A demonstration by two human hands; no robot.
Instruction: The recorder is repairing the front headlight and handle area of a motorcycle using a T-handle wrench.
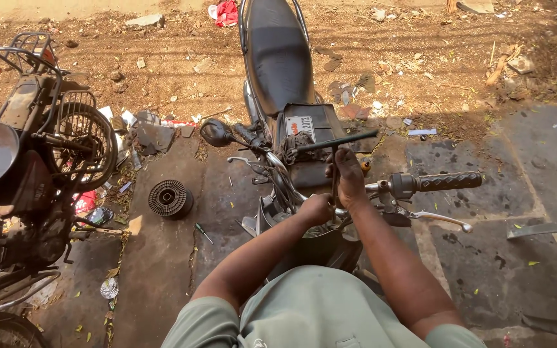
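The right hand [349,177] is wrapped around the upright shaft of a T-handled wrench [334,143], just below its crossbar. The left hand [315,209] is closed low on the same shaft, where the tool meets the steering head of a motorcycle [278,77]. The tool stands between the handlebar grip [447,182] on the right and a round mirror [216,133] on the left. A clutch-like disc [169,198] and a small screwdriver [203,232] lie on the paved floor [498,270] to the left, near a second, stripped motorcycle [33,161]. If the wrench is tilted, it could be thrown off the fastener and knuckles struck on the bars.
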